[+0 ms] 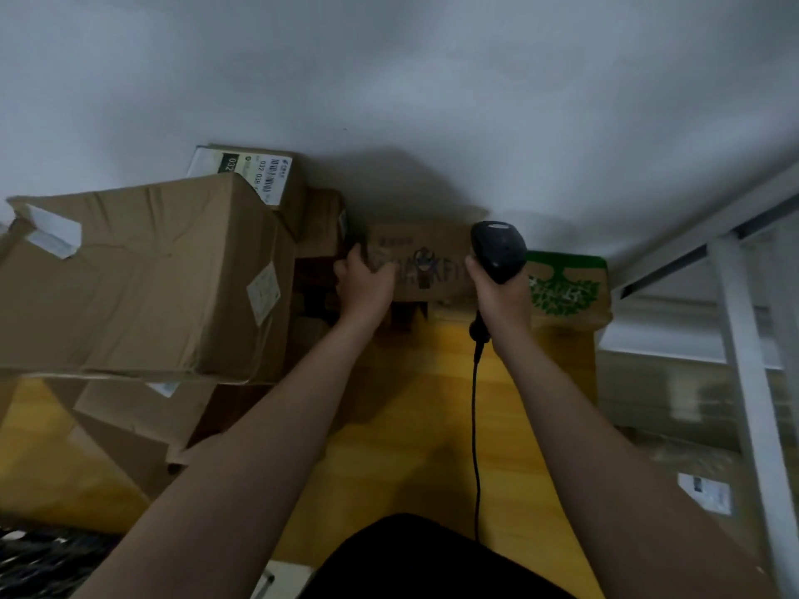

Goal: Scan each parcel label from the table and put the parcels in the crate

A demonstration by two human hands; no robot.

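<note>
- Centre of frame: a person's left hand (365, 287) curls its fingers round the left end of a printed carton (426, 261), which sits at the far edge of the yellow table (410, 425) against the wall.
- Just right of it, the right hand (503, 296) is wrapped round the grip of a black scanner (497, 248), its head raised over the carton's right end. Its cable (475, 425) trails down the frame.
- Left of frame: a large carton (142, 278) is heaped on others, with a labelled box (259, 170) behind it at upper left.
- Right of centre: a green-printed box (566, 287) waits beside the scanner.
- Progress, as judged here — the work looks far from done. Several parcels lie unpacked on the table, and no crate can be made out with certainty.
</note>
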